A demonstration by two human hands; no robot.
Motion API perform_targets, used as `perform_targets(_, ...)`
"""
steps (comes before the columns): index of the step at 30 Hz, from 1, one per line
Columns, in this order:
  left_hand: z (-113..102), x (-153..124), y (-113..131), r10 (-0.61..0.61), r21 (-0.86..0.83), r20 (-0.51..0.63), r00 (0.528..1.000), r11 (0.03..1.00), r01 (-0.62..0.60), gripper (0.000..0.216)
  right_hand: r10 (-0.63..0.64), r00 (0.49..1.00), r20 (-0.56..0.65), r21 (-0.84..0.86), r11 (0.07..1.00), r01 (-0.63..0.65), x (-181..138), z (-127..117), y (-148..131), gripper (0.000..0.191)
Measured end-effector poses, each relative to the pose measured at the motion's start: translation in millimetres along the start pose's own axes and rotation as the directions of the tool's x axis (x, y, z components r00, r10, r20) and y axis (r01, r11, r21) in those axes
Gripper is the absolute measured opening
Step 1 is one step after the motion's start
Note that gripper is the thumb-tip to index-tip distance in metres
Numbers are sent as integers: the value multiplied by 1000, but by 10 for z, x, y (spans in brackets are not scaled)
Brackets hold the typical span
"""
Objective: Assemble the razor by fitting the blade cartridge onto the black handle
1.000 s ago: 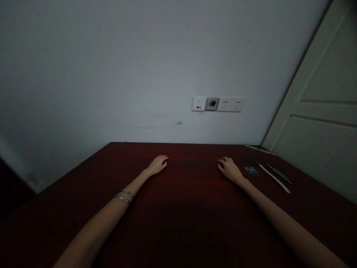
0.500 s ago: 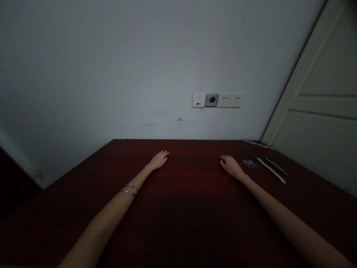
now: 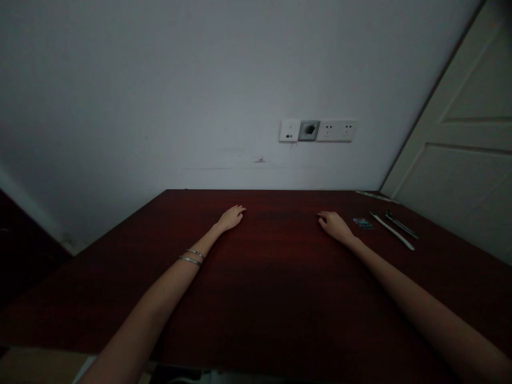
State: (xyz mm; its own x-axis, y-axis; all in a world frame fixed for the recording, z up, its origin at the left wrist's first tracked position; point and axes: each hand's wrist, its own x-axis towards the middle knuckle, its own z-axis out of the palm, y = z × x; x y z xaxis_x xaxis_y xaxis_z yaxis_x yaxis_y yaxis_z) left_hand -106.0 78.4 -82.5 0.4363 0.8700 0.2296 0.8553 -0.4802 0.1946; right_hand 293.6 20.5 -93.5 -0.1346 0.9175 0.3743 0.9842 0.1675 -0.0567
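Observation:
My left hand (image 3: 231, 217) rests palm down on the dark red table (image 3: 276, 277), its fingers stretched out and nothing in them. Two silver bangles (image 3: 191, 256) circle that wrist. Farther right, my right hand (image 3: 334, 224) lies on the same tabletop, fingers extended and slightly bent, holding nothing. Closest to it is a small clear packet (image 3: 363, 223) with bluish-green contents too small to make out. Beyond the packet lie a long pale curved strip (image 3: 392, 231) and a thin dark tool with a grey shaft (image 3: 402, 225), whose kinds I cannot tell.
A flat pale strip (image 3: 376, 197) lies at the table's back right corner. Behind the table rises a white wall with a row of sockets (image 3: 318, 131). A panelled door (image 3: 468, 138) stands close along the right side.
The view has tipped down slightly, so everything sits higher in the picture and the table's front edge shows. Both hands stay in the same places on the table.

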Motion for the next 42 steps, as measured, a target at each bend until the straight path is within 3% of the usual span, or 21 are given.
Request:
perform_targets(8, -8, 9, 18, 7, 13, -2, 1000, 1000, -7, 43, -21, 1000, 7, 28, 999, 21, 21, -41, 2, 38)
perform_targets(14, -10, 0, 21, 12, 11, -7, 1000, 1000, -12, 42, 33, 998, 59, 146, 988, -41, -19, -156, 67, 41)
perform_targets(21, 2, 18, 21, 17, 13, -13, 1000, 1000, -17, 42, 182, 979, -95, -22, 982, -185, -213, -517, 536, 41)
perform_targets(25, 12, 33, 7, 25, 21, -14, 1000, 999, -24, 42, 256, 964, -66, -111, 959, -262, -392, -661, 842, 38)
perform_targets(31, -23, 87, 11, 5, -3, -30, 1000, 1000, -6, 40, 378, 926, 21, -71, 924, -376, -623, -734, 1082, 38)
perform_targets(35, -59, 179, 120, -31, -30, -71, 997, 999, 29, 37, 392, 919, 43, -58, 919, -389, -703, -734, 1165, 41)
perform_targets(42, -3, 405, 501, -34, -243, -113, 993, 970, 6, 33, 384, 923, 34, -74, 922, -381, -777, -743, 1223, 38)
